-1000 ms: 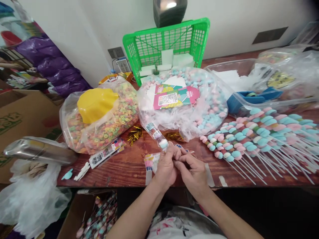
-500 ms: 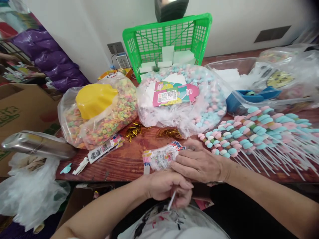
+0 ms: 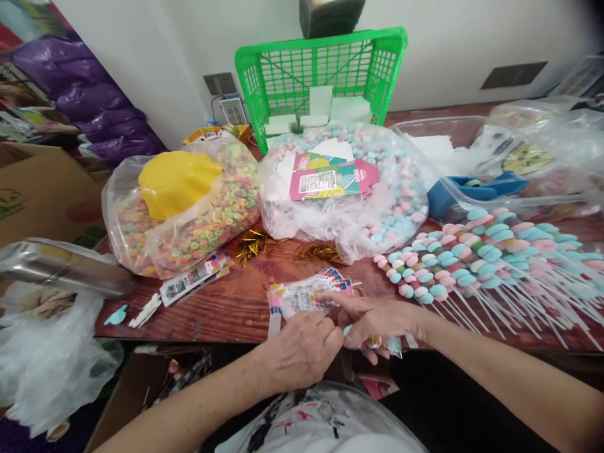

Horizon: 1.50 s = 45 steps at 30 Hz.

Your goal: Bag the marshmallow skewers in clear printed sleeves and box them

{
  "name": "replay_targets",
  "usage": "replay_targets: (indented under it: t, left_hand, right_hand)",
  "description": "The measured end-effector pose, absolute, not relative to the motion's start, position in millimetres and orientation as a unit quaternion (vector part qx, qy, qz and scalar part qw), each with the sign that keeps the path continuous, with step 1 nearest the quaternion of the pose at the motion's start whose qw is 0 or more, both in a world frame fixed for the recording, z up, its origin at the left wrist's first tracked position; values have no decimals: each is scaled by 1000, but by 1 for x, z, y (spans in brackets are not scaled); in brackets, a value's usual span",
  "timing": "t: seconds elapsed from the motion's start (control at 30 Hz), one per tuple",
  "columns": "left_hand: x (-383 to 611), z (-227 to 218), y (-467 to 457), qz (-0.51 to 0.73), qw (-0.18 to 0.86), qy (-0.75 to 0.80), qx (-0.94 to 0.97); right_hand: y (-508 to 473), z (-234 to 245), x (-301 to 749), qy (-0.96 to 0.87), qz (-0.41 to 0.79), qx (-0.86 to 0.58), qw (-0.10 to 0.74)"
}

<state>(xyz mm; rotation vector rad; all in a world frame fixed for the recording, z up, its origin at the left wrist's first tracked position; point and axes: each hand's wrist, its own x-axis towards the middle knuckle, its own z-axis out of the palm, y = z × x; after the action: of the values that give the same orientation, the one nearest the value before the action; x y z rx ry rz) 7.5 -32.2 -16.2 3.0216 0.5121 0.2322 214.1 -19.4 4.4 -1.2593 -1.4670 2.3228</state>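
Observation:
My left hand (image 3: 299,352) is curled at the near table edge, its fingertips at a stack of small printed clear bags (image 3: 302,297); what it grips is hidden. My right hand (image 3: 380,318) lies beside it, index finger stretched onto the bag stack, the other fingers curled over a wrapped candy skewer (image 3: 380,344) that shows under the palm. A heap of pink and blue marshmallow skewers (image 3: 472,251) lies just right of my right hand.
On the wooden table (image 3: 226,311) stand a bag of coloured cereal rings (image 3: 217,220) with a yellow scoop (image 3: 174,182), a bag of marshmallows (image 3: 387,195), gold twist ties (image 3: 250,246), a green basket (image 3: 321,69) and a clear tub (image 3: 453,157). A steel flask (image 3: 61,267) lies left.
A second ago both hands held a bagged skewer upright over the table. My left hand then dropped below the edge with it; now both hands meet at the bag stack.

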Motion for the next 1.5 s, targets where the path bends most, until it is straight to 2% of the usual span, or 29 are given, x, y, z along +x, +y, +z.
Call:
replay_targets:
  t: [0.07, 0.13, 0.2, 0.27, 0.33, 0.37, 0.4, 0.47, 0.57, 0.63, 0.73, 0.83, 0.97, 1.1, 1.27, 1.5]
  left_hand:
    - [0, -20, -35, 89, 51, 167, 981]
    - [-5, -24, -35, 114, 123, 213, 963]
    - [-10, -28, -33, 165, 280, 302, 896]
    - [-14, -32, -30, 224, 489, 395, 745]
    - [-20, -33, -28, 247, 651, 433, 572]
    - [-23, -32, -27, 238, 692, 432, 527]
    - [-27, -31, -28, 222, 702, 422, 529]
    - [-33, -27, -30, 199, 616, 408, 643]
    - [-42, -21, -33, 194, 333, 418, 823]
    - [-49, -21, -32, 191, 198, 428, 861]
    - [-65, -28, -25, 218, 139, 442, 859]
    - [-87, -34, -18, 303, 199, 501, 786]
    - [-105, -33, -19, 430, 442, 581, 532]
    - [-95, -31, -22, 467, 628, 552, 288]
    - [-74, -36, -21, 456, 698, 500, 233]
    - [-34, -40, -14, 412, 697, 494, 318]
  right_hand:
    - [-23, 0, 210, -538, 729, -418, 62]
    - [-28, -3, 204, -664, 608, -423, 103]
    - [-33, -4, 197, -804, 385, -427, 150]
    - [-36, -4, 189, -880, 165, -417, 160]
    - [-37, -6, 182, -906, 52, -396, 142]
    - [-36, -8, 180, -914, 36, -382, 132]
    - [-35, -10, 177, -921, 37, -368, 124]
    - [-30, -13, 172, -929, 66, -349, 104]
    - [-18, -11, 162, -923, 142, -347, 84]
    - [-5, -6, 154, -916, 183, -346, 87]
    - [22, -5, 145, -906, 215, -342, 125]
    - [51, -20, 139, -853, 192, -447, 189]
    - [76, -52, 124, -801, 146, -542, 206]
    - [82, -65, 114, -786, 153, -551, 234]
    - [83, -47, 142, -764, 217, -520, 314]
    - [41, -15, 163, -680, 322, -472, 460]
